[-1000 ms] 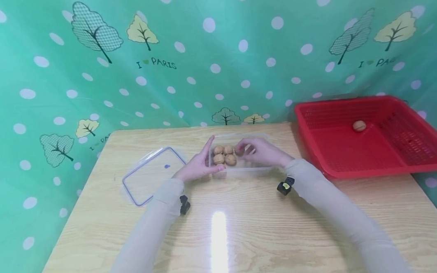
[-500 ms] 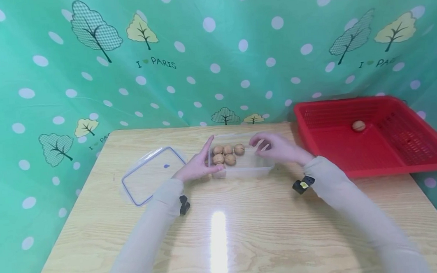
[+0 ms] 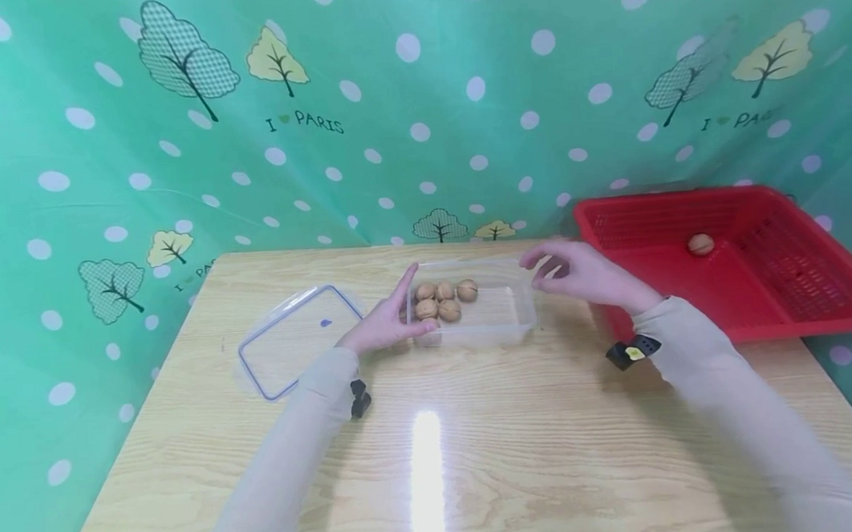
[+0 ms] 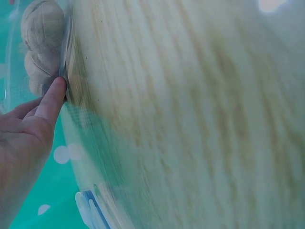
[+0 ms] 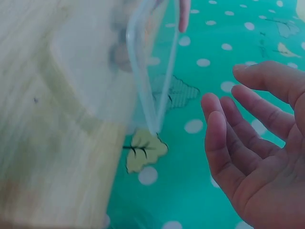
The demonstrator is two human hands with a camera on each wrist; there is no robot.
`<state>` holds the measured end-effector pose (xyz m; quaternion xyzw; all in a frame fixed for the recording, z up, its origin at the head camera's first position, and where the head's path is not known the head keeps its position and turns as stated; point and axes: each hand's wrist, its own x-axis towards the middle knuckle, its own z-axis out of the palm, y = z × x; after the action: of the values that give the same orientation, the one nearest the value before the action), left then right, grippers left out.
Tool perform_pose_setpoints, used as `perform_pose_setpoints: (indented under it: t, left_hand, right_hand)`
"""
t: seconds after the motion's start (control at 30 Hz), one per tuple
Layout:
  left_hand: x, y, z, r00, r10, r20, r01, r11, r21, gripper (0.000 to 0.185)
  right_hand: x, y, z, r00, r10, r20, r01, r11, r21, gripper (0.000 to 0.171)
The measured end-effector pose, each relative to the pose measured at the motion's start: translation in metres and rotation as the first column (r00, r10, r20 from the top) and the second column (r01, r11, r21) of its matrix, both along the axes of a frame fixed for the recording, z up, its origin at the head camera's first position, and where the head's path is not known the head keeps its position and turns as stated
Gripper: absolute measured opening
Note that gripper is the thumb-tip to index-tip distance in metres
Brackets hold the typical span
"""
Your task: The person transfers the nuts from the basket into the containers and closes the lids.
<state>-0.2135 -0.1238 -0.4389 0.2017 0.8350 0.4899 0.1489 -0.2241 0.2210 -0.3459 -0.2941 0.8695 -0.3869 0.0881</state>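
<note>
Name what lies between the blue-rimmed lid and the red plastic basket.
The head view shows the left hand, the clear plastic container of walnuts, then the right hand.

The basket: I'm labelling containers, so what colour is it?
The basket is red, seen best in the head view.

Table (image 3: 494, 455): before us, a curtain (image 3: 416, 74) behind it.
Box (image 3: 502, 308): on the table, our left hand (image 3: 384, 323) touching its left end.
Walnuts (image 3: 449, 310): in the box, towards its left end.
Lid (image 3: 296, 349): left of the box.
Basket (image 3: 695, 296): right of the box, one walnut (image 3: 700, 244) towards its back.
Right hand (image 3: 589, 273): near the box's right end.
</note>
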Motion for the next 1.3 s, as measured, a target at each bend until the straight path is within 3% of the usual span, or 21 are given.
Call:
perform_pose_setpoints:
  t: [0.17, 0.37, 0.63, 0.93, 1.1, 1.3]
  left_hand:
    - [0.001, 0.0, -0.001, 1.0, 0.015, 0.012, -0.015, 1.0, 0.019, 0.111]
    - [0.001, 0.002, -0.002, 1.0, 0.005, 0.017, -0.006, 1.0, 0.012, 0.111]
    - [0.001, 0.002, 0.0, 1.0, 0.003, -0.006, -0.003, 1.0, -0.026, 0.111]
    - [0.001, -0.001, -0.001, 1.0, 0.018, 0.012, -0.018, 1.0, -0.014, 0.11]
    - [0.0, -0.001, -0.002, 1.0, 0.021, -0.004, -0.021, 0.999, -0.032, 0.109]
    - [0.0, 0.0, -0.002, 1.0, 0.016, -0.015, -0.016, 0.999, -0.041, 0.109]
  right_hand:
    - [0.001, 0.016, 0.014, 0.999, -0.044, -0.015, 0.045, 0.998, 0.044, 0.037]
    - [0.002, 0.04, 0.029, 0.988, -0.153, -0.036, 0.156, 0.98, 0.121, 0.038]
    - [0.001, 0.073, 0.041, 0.969, -0.241, -0.053, 0.246, 0.96, 0.133, 0.037]
    - [-0.014, 0.105, 0.044, 0.954, -0.297, -0.037, 0.299, 0.944, 0.137, 0.041]
    - [-0.019, 0.125, 0.045, 0.926, -0.376, 0.013, 0.367, 0.911, 0.186, 0.048]
    - [-0.026, 0.142, 0.034, 0.912, -0.41, 0.029, 0.395, 0.894, 0.213, 0.048]
